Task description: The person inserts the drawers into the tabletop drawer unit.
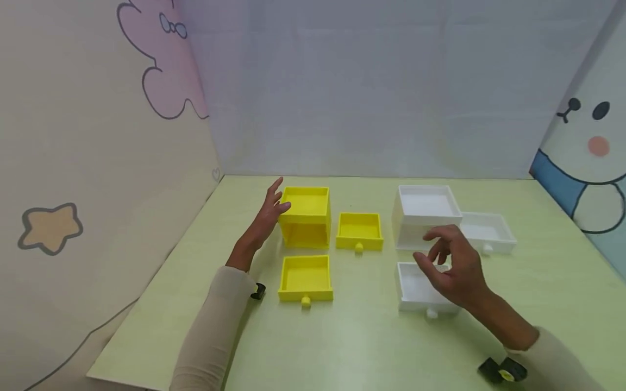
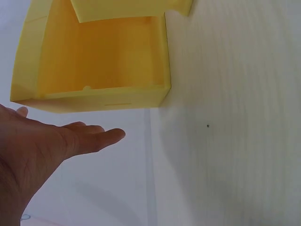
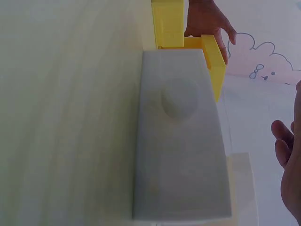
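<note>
My left hand (image 1: 264,220) is at the left side of a small yellow cabinet (image 1: 305,203), fingers extended and holding nothing. Its thumb lies by the top left edge; whether it touches I cannot tell. The cabinet's front (image 2: 115,56) shows an empty opening. One yellow drawer (image 1: 305,276) lies before it and another yellow drawer (image 1: 359,229) to its right. My right hand (image 1: 459,271), loosely bent with nothing in it, hovers over a white drawer (image 1: 413,288) and partly hides it. Behind stands a white cabinet (image 1: 425,203), with a second white drawer (image 1: 491,231) on its right.
Everything stands on a pale green table (image 1: 362,336). A white sheet (image 1: 362,98) hangs along the back edge. Walls with cartoon drawings rise at both sides, and a dark cable (image 1: 90,332) runs down at the left.
</note>
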### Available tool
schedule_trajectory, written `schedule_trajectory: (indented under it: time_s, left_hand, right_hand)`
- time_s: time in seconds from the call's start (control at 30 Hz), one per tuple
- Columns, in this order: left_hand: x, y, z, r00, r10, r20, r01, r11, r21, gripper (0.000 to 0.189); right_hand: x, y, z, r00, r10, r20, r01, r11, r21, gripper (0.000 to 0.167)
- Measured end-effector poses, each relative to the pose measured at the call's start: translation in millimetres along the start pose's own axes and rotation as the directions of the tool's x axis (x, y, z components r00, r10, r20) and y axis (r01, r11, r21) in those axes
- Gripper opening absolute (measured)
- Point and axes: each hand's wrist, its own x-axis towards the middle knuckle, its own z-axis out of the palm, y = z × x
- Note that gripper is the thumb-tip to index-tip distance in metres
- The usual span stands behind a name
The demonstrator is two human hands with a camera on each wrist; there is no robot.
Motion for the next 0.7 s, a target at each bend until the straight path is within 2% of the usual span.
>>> schedule_trajectory:
  time_s: [0.07,0.17,0.33,0.47,0.57,0.7]
  left_hand:
    - [1.2,4.7,3.7,1.0,-0.005,0.017,0.005,1.0,-0.003,0.07]
    - [4.8,1.7,5.7,0.999,0.001,0.038,-0.001,1.0,0.006,0.071]
    - [7.6,-7.3,2.5,0.998,0.052,0.046,-0.053,0.998,0.028,0.069]
    - [9.8,-7.6,0.7,0.996,0.077,0.048,-0.077,0.997,-0.006,0.072]
    - [10.5,-7.6,-0.5,0.996,0.077,0.043,-0.075,0.996,-0.048,0.076]
    - [8.6,-9.1,-0.6,0.998,0.03,0.059,-0.026,0.997,-0.066,0.081]
  right_hand:
    - [-4.0,-2,5,0.999,-0.013,0.042,0.013,1.0,0.009,0.053]
    - [-10.1,-4,13,0.996,-0.028,0.088,0.026,0.999,0.025,0.049]
    - [-11.7,-15,25,0.993,-0.041,0.111,0.034,0.997,0.066,0.047]
    - [-11.2,-31,27,0.986,-0.038,0.159,0.028,0.997,0.065,0.045]
    - [-13.3,-46,29,0.968,-0.005,0.251,-0.008,0.999,0.051,0.045]
    - [-18.6,-63,31,0.922,0.094,0.376,-0.123,0.991,0.052,0.041]
